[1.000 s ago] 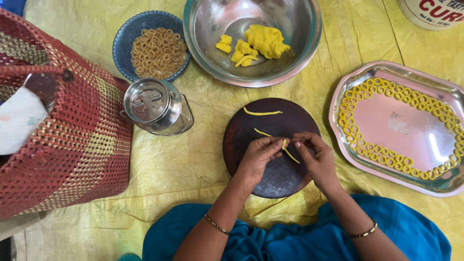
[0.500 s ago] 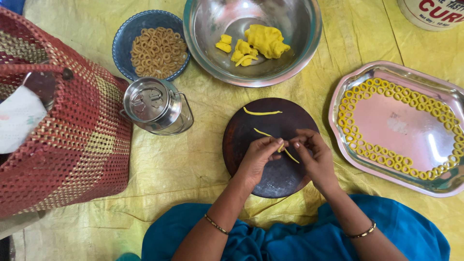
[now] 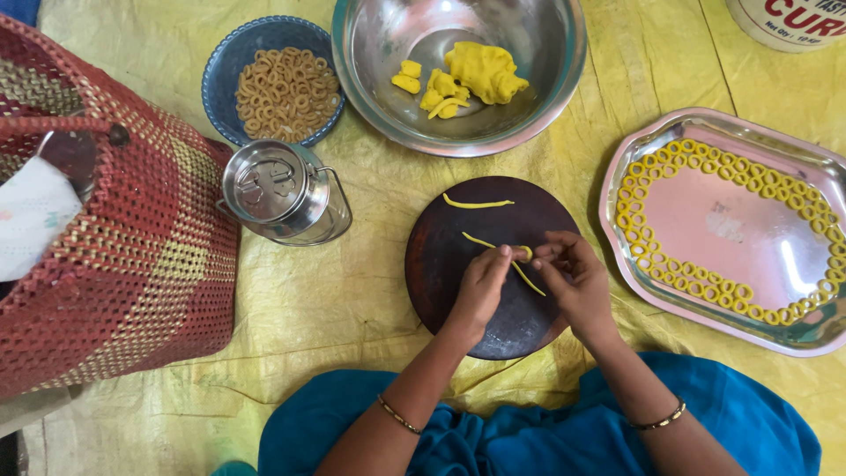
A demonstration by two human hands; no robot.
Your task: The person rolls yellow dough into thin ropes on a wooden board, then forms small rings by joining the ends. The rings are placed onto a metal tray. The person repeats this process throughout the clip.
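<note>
Dough strip (image 3: 522,268), thin and yellow, sits over the dark round board (image 3: 458,291), and I have both hands on it. My left hand (image 3: 483,284) pinches it between thumb and fingertips, closed tight on the strip near its middle. My right hand (image 3: 571,275) is curled, its fingertips meeting the left hand's at the same spot and nipping the strip's bent end. A second strip (image 3: 477,204) lies flat near the board's far edge, apart from both hands. Beyond the board stands a steel bowl (image 3: 529,132) holding a lump of yellow dough (image 3: 485,70). To my right, a steel tray (image 3: 731,225) carries raw rings (image 3: 652,264) along its rim. A blue bowl (image 3: 225,66) of browned rings and a lidded steel can (image 3: 278,189) sit to my left, beside a woven red basket (image 3: 132,256).
</note>
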